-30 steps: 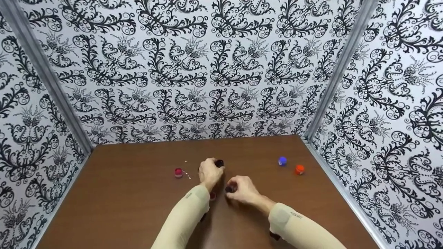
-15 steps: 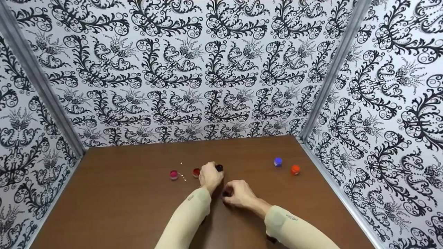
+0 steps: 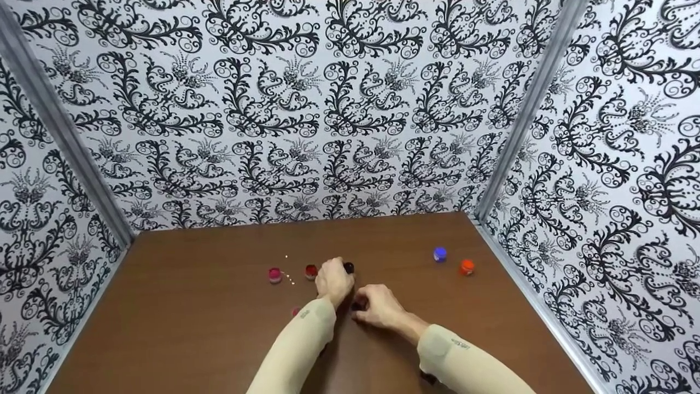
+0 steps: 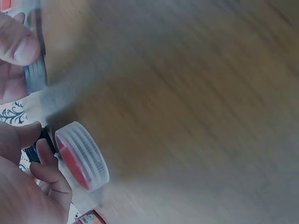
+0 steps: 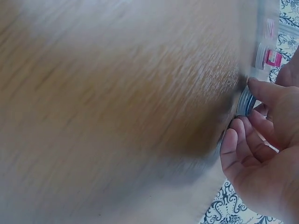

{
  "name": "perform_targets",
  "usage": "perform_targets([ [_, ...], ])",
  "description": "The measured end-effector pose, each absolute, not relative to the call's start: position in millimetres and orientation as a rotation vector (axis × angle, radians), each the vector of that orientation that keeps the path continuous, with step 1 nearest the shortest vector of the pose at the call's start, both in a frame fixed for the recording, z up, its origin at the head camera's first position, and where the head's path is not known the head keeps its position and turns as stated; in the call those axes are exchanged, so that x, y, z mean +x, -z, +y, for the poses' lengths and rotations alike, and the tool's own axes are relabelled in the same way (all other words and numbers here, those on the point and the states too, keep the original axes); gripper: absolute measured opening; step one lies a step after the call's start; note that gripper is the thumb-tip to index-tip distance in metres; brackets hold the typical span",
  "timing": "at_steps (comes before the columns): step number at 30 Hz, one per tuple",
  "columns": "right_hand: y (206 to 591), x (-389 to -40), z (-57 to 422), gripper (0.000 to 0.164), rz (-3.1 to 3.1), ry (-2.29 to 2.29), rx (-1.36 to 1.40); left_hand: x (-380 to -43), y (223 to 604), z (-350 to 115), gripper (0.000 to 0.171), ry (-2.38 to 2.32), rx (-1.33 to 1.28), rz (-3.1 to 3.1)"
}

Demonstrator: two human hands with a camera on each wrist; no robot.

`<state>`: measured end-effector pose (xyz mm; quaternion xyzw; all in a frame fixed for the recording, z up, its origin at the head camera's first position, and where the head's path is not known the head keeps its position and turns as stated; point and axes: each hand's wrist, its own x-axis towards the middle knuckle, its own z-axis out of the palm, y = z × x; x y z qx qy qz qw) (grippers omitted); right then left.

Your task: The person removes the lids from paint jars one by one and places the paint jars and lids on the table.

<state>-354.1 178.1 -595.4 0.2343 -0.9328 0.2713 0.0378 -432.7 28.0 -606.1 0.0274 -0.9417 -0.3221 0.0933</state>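
Observation:
My left hand (image 3: 334, 280) is over the middle of the table, holding a small black paint jar (image 3: 349, 267) between thumb and fingers. Nearer to me, my right hand (image 3: 378, 306) pinches another small dark jar (image 3: 359, 302), close over the tabletop; its clear ridged side shows in the right wrist view. Just left of my left hand stands a red paint jar (image 3: 310, 272). A clear round container with red inside (image 4: 84, 156) lies close by the left hand in the left wrist view. Something red (image 3: 297, 311) peeks out beside my left sleeve.
A pink-red jar (image 3: 274, 275) stands further left, several tiny white bits (image 3: 290, 278) beside it. On the right are a blue jar (image 3: 439, 254) and an orange jar (image 3: 466, 267). Patterned walls (image 3: 306, 109) enclose the brown table (image 3: 191, 306) at the back and sides.
The view has shifted a little. My left hand has moved slightly off the red jar, which now shows beside it. Both hands keep their dark jars, with the right hand nearly still.

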Motion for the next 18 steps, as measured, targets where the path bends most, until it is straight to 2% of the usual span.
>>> perform_targets([
  [9,594.4,-352.0,174.5,0.022,-2.883,-0.762,0.732,-427.9,602.4,25.3,0.028,0.976,0.072,-2.809],
  [18,595.5,-350.4,171.4,0.025,-2.888,-0.731,0.668,-418.8,595.0,16.2,0.023,1.033,-0.028,-2.755],
])
